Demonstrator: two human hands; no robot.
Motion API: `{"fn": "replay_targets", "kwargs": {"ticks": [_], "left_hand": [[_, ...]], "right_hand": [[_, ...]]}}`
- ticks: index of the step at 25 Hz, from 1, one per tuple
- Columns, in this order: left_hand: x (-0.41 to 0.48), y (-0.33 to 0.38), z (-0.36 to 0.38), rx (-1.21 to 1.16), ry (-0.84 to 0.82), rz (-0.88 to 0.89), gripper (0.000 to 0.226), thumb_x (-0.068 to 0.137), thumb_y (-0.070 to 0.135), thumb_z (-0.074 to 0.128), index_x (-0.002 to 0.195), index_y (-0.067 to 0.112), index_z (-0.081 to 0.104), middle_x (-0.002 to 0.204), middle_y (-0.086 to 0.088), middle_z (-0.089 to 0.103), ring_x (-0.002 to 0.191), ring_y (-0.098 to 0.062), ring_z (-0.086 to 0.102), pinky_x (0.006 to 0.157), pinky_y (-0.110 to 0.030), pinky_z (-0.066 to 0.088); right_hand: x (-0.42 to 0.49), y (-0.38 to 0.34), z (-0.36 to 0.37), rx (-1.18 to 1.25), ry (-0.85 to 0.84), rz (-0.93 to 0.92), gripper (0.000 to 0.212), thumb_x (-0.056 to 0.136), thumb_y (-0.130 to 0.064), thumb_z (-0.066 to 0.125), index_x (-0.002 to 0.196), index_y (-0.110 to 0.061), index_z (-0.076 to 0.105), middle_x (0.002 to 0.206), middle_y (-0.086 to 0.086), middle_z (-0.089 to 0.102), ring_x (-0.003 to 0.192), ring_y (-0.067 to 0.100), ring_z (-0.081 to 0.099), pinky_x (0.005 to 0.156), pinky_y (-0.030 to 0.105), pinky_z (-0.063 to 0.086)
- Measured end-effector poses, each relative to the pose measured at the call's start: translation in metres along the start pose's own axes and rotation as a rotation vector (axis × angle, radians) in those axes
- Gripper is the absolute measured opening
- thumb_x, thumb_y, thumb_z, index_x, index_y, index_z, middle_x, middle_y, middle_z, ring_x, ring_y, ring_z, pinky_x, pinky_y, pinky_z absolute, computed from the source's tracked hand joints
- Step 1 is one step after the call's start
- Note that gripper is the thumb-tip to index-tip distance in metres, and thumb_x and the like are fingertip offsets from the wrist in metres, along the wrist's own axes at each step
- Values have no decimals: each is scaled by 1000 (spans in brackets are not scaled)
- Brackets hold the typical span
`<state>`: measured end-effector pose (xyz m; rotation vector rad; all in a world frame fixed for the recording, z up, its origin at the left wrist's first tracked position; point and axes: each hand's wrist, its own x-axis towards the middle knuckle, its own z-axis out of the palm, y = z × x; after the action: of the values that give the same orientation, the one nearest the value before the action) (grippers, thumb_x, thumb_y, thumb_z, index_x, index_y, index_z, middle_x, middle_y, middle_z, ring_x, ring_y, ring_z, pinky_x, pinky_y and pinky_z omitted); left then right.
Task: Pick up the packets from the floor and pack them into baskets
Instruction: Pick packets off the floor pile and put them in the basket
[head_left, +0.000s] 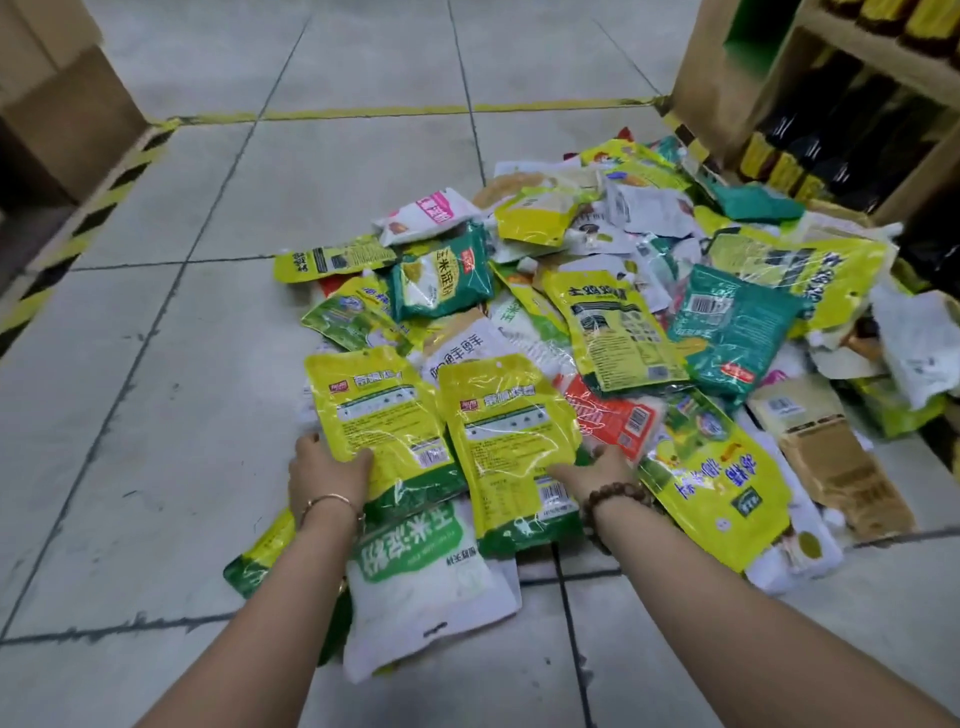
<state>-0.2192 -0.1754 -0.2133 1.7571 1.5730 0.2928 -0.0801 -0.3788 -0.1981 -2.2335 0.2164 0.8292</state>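
Packets (613, 332) of glossy plastic, yellow, green, teal and white, lie in a loose overlapping heap on the grey tiled floor (182, 415), spreading from the middle of the aisle to the foot of a wooden shelf unit (727, 78) on the right. That shelf unit holds rows of dark bottles with yellow labels (810, 156).

At the near edge of the heap both arms reach forward. The left hand (327, 475), with a thin gold bangle (327, 501) on its wrist, pinches the left yellow-and-green pouch (379, 415) at its lower edge, thumb laid on the printed face and fingers tucked out of sight beneath. The right hand (597, 470), with a brown beaded bracelet (613, 493) on its wrist, grips the right yellow-and-green pouch (509, 441) the same way, thumb on top at the pouch's lower right side. The two pouches sit side by side, edges overlapping, printed backs up.

Under them, nearest to the person, lies a white pouch with a green band and large green lettering (421, 571). A teal pouch (732, 332) rests on top of the heap further right.

Brown cardboard boxes (62, 104) stand at the far left, behind yellow-and-black hazard tape (78, 234) stuck to the floor. A plain yellow tape line (415, 110) crosses the tiles beyond the heap.
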Motion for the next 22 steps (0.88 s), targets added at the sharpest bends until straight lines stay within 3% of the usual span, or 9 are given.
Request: {"fn": "replay_targets", "kwargs": {"ticks": [3, 5, 8, 11, 16, 22], "left_hand": [[12, 11, 13, -42, -11, -11, 83, 74, 31, 78, 138, 9, 31, 135, -19, 49, 120, -39, 49, 98, -47, 41], [16, 16, 17, -1, 3, -58, 80, 70, 34, 80, 130, 4, 37, 130, -20, 51, 117, -40, 50, 95, -48, 41], [15, 21, 24, 142, 63, 78, 72, 70, 32, 80, 126, 5, 44, 130, -19, 47, 121, -37, 44, 97, -45, 37], [16, 18, 39, -79, -57, 115, 65, 75, 15, 76, 130, 7, 43, 132, -13, 50, 117, -33, 50, 99, -39, 42], [25, 10, 42, -209, -127, 52, 74, 70, 16, 81, 132, 10, 43, 129, -13, 55, 113, -37, 55, 93, -51, 48], [8, 8, 39, -258, -97, 138, 58, 69, 14, 81, 120, 12, 55, 117, -11, 63, 105, -34, 61, 91, -52, 49]], "right_hand": [[10, -7, 15, 13, 21, 46, 74, 76, -35, 76, 134, -13, 36, 129, 13, 48, 117, 35, 49, 98, 45, 44], [14, -7, 21, -17, 57, 48, 77, 73, -40, 77, 134, -14, 37, 131, 13, 47, 120, 35, 47, 101, 47, 41], [23, -3, 25, -9, 62, -24, 71, 69, -40, 81, 128, -16, 49, 126, 7, 56, 117, 33, 51, 99, 48, 42], [27, 2, 25, 109, 37, -56, 66, 71, -31, 81, 129, -16, 53, 129, 5, 57, 118, 30, 51, 100, 46, 42], [26, 11, 20, 230, 24, -128, 70, 81, -25, 73, 141, -14, 40, 144, 7, 43, 130, 27, 42, 105, 43, 36], [9, 20, 1, 338, 112, -189, 52, 85, -20, 69, 127, 1, 48, 123, 12, 53, 99, 18, 45, 85, 30, 37]]}}
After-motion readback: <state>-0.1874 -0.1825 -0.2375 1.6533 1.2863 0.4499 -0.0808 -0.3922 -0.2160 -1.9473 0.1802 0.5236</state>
